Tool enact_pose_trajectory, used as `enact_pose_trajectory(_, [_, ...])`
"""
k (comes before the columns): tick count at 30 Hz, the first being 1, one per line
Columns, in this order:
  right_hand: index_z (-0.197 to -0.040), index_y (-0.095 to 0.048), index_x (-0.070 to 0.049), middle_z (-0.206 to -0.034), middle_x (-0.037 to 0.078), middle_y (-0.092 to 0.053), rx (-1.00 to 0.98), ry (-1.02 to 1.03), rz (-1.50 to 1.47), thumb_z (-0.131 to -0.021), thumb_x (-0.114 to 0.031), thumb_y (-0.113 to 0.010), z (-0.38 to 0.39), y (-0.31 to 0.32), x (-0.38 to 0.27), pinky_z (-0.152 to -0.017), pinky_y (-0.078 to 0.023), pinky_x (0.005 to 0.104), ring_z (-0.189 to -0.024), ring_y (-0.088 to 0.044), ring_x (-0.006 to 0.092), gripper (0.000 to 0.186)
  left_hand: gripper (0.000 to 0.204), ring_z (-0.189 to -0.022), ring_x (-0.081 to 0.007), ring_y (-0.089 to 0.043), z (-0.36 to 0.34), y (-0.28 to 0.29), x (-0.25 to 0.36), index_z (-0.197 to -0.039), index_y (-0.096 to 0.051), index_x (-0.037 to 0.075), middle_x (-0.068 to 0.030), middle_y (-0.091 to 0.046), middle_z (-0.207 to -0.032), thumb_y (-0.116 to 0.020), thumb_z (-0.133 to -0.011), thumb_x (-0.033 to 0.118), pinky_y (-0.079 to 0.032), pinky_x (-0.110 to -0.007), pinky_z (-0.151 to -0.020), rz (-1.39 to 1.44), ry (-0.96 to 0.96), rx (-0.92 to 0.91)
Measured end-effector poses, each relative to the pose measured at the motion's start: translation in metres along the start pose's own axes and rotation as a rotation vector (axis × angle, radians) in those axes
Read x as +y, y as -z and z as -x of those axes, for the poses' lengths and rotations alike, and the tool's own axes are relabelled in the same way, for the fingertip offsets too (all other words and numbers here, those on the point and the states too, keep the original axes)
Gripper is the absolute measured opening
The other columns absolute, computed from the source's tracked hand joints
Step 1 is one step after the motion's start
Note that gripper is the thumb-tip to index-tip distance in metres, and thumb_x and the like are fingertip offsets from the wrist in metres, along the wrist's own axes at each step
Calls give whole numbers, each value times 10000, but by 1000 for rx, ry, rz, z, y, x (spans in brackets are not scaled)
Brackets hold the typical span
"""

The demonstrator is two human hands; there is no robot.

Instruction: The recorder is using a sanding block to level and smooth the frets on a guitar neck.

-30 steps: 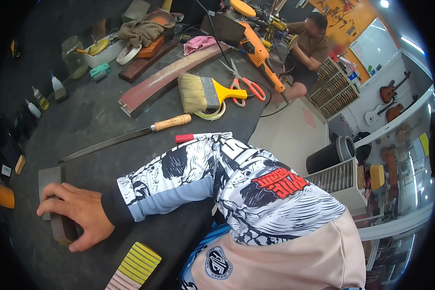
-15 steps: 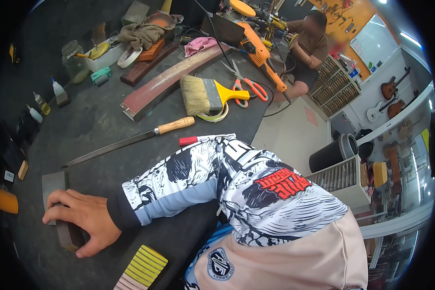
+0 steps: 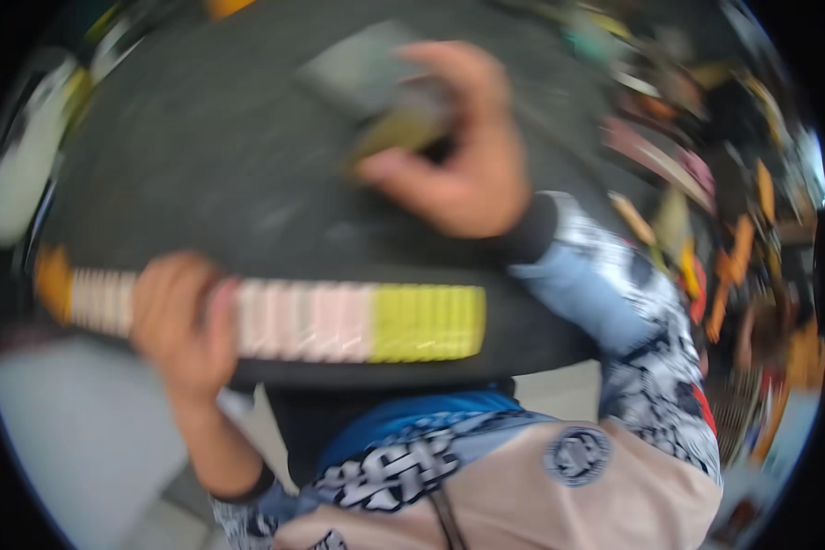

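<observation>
Across the near edge of the dark workbench (image 3: 220,174) lies a guitar neck (image 3: 302,321). Its fretboard is covered between the frets with pale pink and yellow-green strips, and an orange-brown end (image 3: 53,284) points left. My left hand (image 3: 181,321) is wrapped over it toward that end. Farther off, my right hand (image 3: 486,156) grips a small dark block (image 3: 401,130), thumb on the near side and fingers on the far side. A flat grey plate (image 3: 353,69) adjoins the block; blur hides whether they touch.
Blurred bottles (image 3: 27,147) stand at the far left. On the right are a reddish wooden strip (image 3: 646,147), a file's wooden handle (image 3: 631,217), a wide brush (image 3: 674,225) and an orange power tool (image 3: 738,261). My torso is against the bench's near edge.
The view has swung left, bringing my left hand and the whole neck into sight. My right hand remains at the block, its thumb now along the near side.
</observation>
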State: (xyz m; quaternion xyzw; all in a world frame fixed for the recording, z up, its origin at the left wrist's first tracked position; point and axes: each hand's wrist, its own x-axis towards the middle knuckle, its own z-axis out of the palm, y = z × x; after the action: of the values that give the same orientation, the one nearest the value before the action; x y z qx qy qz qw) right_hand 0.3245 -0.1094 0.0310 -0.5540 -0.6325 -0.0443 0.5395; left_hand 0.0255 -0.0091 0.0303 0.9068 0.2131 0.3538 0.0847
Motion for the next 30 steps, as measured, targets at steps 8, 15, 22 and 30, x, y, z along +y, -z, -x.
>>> enact_pose_trajectory(8, [-1535,-349,-55,-1411,149,-479,-162,-130,-223,-884,-187,-820,10,-14,-6,-1079,-450,382,-1263,-556,232,815,196,-719,-258,-596,25,16,-3,-760,-632,77,-44,-627,-775,-763,-826,208,-435,-371,-657,-114,-15,121])
enact_pose_trajectory(15, [-1541,-347,-48,-1457,163,-449,-159,-154,-216,-911,-144,-771,12,-18,-18,-1075,-451,378,-1263,-553,234,765,98,-755,-277,-624,38,21,-9,-808,-663,46,-80,-667,-818,-718,-820,127,-460,-374,-674,-103,-30,132])
enact_pose_trajectory(22, [-1539,-349,-40,-1468,165,-438,-147,-241,-261,-927,-137,-755,11,-19,-17,-1073,-454,370,-1266,-553,226,741,103,-750,-276,-623,37,24,-8,-807,-663,41,-81,-667,-811,-723,-821,123,-459,-374,-671,-92,19,128])
enact_pose_trajectory(30, [-1555,-314,-34,-1530,186,-412,-195,-166,-139,-979,-202,-676,10,-16,-11,-1067,-493,435,-1316,-559,308,701,96,-753,-287,-630,33,21,-10,-818,-670,34,-100,-672,-822,-725,-820,113,-468,-370,-676,-82,-6,126])
